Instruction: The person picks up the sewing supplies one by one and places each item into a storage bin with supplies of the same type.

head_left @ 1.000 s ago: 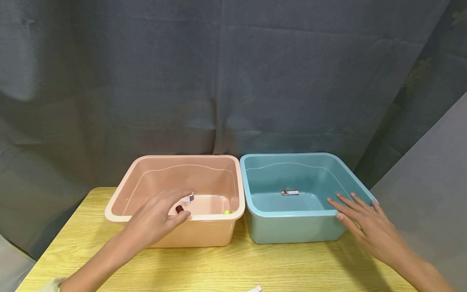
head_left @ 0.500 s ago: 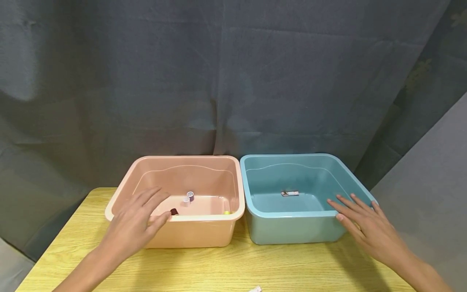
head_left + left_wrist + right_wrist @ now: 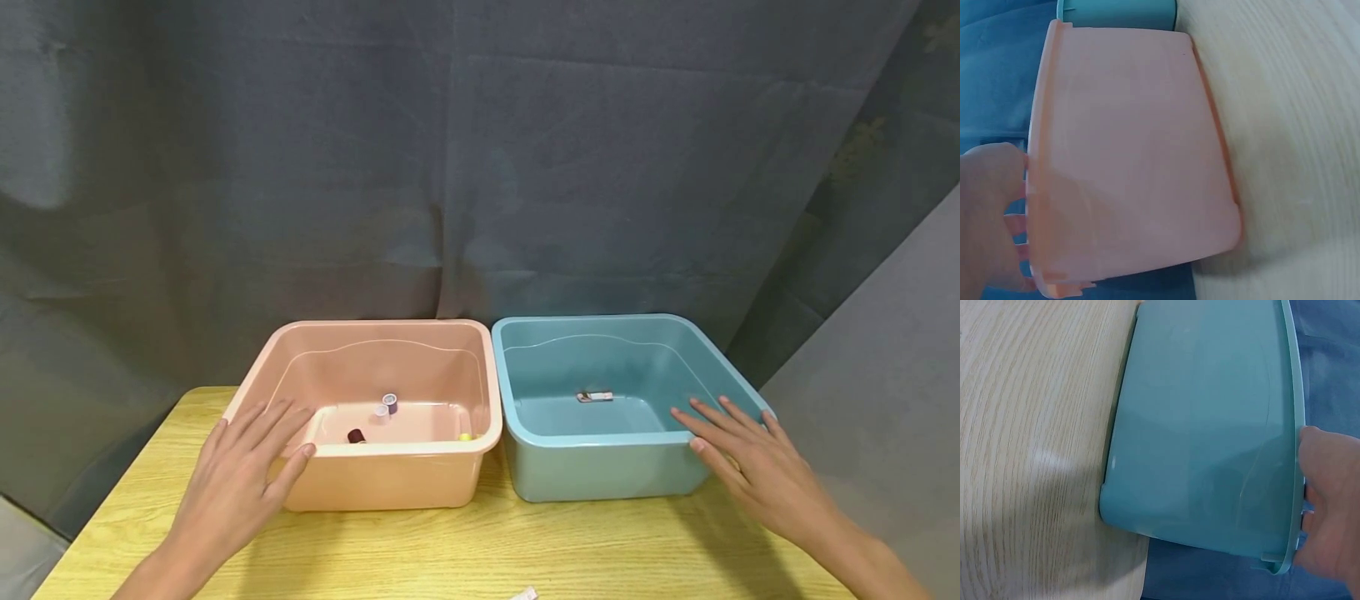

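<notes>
My left hand (image 3: 238,471) lies with spread, straight fingers over the near left corner of the pink basin (image 3: 405,447); its fingertips are right at the rim in the left wrist view. At the near right corner of the teal basin (image 3: 592,439), my right hand (image 3: 765,467) rests the same way, fingers extended. Neither hand holds anything. Inside the pink basin lie a dark brown cylinder (image 3: 356,436), a white one (image 3: 381,414), a purple-and-white one (image 3: 390,403) and a yellow piece (image 3: 466,437). A small white-and-brown item (image 3: 595,397) lies in the teal basin.
Both basins stand side by side on a wood-grain table (image 3: 420,554). A small white piece (image 3: 525,593) shows at the near edge of the head view. Behind hangs a dark grey curtain (image 3: 465,167), with a lighter grey panel (image 3: 877,358) at right.
My left hand has drawn back leftward from over the pink basin to its near left corner, and the dark brown cylinder lies on the basin floor. My right hand has stayed put.
</notes>
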`<state>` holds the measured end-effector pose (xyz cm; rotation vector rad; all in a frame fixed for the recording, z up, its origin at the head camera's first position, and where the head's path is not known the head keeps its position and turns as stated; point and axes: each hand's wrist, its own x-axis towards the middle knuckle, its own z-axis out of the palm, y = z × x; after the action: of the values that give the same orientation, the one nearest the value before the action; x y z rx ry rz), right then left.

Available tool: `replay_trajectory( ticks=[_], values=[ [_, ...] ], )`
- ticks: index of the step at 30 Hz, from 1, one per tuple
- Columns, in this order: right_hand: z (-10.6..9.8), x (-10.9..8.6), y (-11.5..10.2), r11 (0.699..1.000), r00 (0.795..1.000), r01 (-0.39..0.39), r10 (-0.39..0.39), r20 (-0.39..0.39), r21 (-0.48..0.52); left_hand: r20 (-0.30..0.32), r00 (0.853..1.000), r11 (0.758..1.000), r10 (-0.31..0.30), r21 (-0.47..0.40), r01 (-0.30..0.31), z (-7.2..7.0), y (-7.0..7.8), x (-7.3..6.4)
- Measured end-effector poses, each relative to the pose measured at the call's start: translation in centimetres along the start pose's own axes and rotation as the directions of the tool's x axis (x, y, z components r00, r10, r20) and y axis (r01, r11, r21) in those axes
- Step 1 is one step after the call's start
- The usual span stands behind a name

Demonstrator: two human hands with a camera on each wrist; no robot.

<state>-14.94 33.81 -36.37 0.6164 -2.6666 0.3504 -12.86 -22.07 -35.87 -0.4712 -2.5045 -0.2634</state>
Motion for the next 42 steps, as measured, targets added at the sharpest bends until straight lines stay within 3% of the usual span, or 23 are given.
replay_trajectory(
  ticks=[7, 20, 27, 34, 40, 42],
  values=[
    [-0.2, -0.1, 0.1, 1.0, 1.0, -0.004, 0.004, 0.016, 0.014, 0.033, 0.998, 0.998, -0.055, -0.022, 0.055, 0.6, -0.3, -0.7],
    [-1.3, 0.7, -0.5, 0.998, 0.998, 0.007, -0.011, 0.065, 0.055, 0.022, 0.995, 0.995, -0.092, -0.046, 0.093, 1.5, -0.2, -0.9],
    [-1.5, 1.6, -2.7, 0.99, 0.995, 0.078, -0.071, -0.065, 0.113, 0.01, 0.996, 0.995, -0.091, -0.048, 0.091, 1.6, -0.2, -0.8],
    [-1.4, 1.8, -6.0, 0.945, 0.984, 0.159, -0.126, -0.129, 0.286, 0.008, 0.995, 0.995, -0.095, -0.043, 0.095, 1.6, -0.3, -1.0],
    [0.0, 1.4, -8.5, 0.903, 0.982, 0.19, -0.169, -0.088, 0.387, 0.004, 0.995, 0.994, -0.096, -0.052, 0.096, 1.6, -0.4, -1.2],
    [0.8, 1.1, -9.2, 0.868, 0.981, 0.188, -0.188, -0.048, 0.459, 0.008, 0.995, 0.994, -0.099, -0.051, 0.1, 1.6, -0.3, -1.2]
  ],
)
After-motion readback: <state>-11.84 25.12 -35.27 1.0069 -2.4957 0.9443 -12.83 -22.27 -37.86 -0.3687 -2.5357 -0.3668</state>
